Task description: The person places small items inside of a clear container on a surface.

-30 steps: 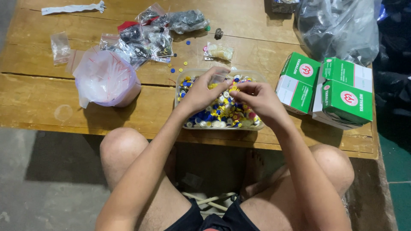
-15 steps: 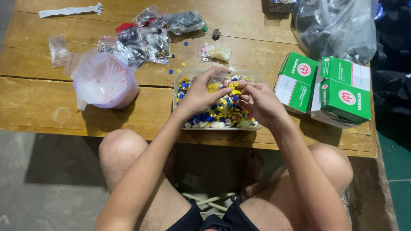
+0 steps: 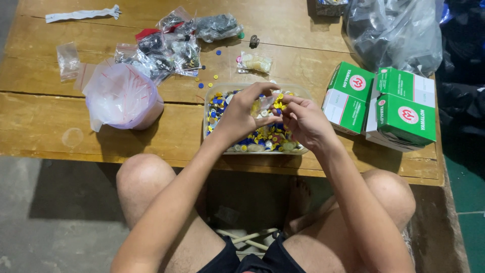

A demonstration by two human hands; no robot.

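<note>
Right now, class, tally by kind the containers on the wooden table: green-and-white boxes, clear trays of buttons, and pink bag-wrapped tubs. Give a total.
Green-and-white boxes: 3
Clear tray of buttons, under both hands: 1
Pink bag-wrapped tub: 1
Total: 5

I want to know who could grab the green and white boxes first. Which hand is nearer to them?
The right hand: it hovers over the button tray, just beside the green and white boxes. The left hand is further away, over the tray's middle.
</note>
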